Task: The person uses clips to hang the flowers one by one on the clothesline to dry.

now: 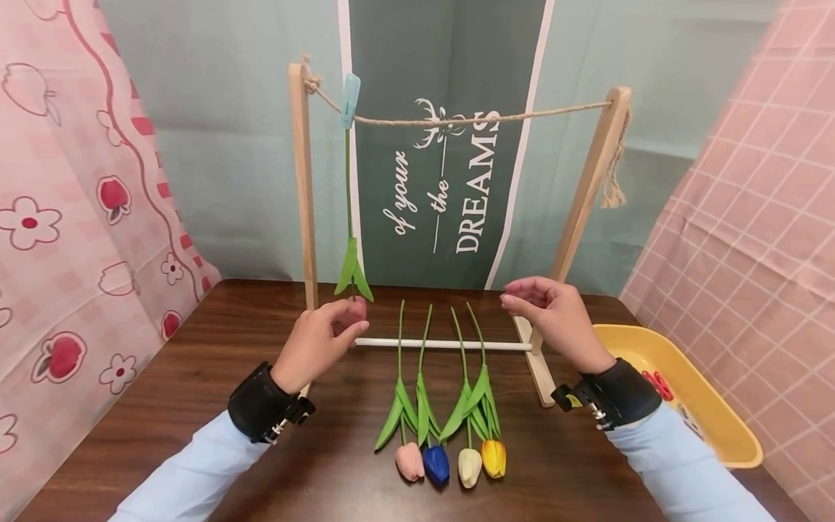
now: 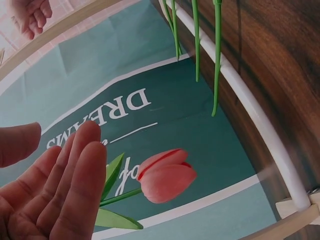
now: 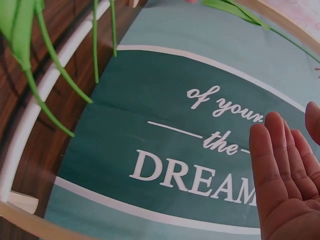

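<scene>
A light blue clothespin (image 1: pixel 350 100) clips a tulip's stem (image 1: pixel 349 181) to a twine rope (image 1: pixel 541 113), so the flower hangs upside down near the left post. Its pinkish-red bloom (image 2: pixel 167 175) shows in the left wrist view, while the left hand (image 1: pixel 322 333) hides it in the head view. That hand is beside the bloom with relaxed fingers, thumb apart, gripping nothing. Over by the right post, the right hand (image 1: pixel 554 315) is raised with loosely bent fingers and holds nothing. Between the hands, pink (image 1: pixel 409 462), blue (image 1: pixel 436 465), cream (image 1: pixel 469 467) and yellow (image 1: pixel 493 459) tulips lie on the table.
A wooden frame has a left post (image 1: pixel 303 181), a right post (image 1: pixel 590 188) and a white bottom bar (image 1: pixel 457 345) beneath the tulip stems. At the right, a yellow tray (image 1: pixel 740 442) contains red clothespins (image 1: pixel 659 384). Cloths hang behind and at both sides.
</scene>
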Motion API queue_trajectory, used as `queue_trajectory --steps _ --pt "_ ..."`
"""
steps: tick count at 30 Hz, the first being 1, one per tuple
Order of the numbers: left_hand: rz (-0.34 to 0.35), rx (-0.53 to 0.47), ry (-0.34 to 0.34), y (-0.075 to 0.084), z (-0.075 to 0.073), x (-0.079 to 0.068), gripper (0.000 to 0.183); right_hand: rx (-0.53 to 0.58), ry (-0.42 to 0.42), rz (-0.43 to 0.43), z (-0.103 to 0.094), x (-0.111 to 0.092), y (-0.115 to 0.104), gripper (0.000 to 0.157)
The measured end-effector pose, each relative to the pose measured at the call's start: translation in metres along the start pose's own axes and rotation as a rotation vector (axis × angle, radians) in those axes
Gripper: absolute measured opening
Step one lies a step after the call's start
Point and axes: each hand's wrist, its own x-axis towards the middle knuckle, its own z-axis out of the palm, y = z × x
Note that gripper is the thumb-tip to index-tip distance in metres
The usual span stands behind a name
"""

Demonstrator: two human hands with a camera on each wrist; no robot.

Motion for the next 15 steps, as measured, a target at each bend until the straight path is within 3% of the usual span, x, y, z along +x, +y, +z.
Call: queue_trajectory --steps 6,15 --pt "-0.010 0.022 -0.001 -0.003 0.004 -0.004 0.011 -0.035 0.033 0.001 -0.002 -0.011 0.011 0.023" --pt "-0.041 -0.069 -0.040 -0.010 0.015 -0.010 0.008 -0.108 0.089 0.012 -0.014 -0.024 0.021 0.024"
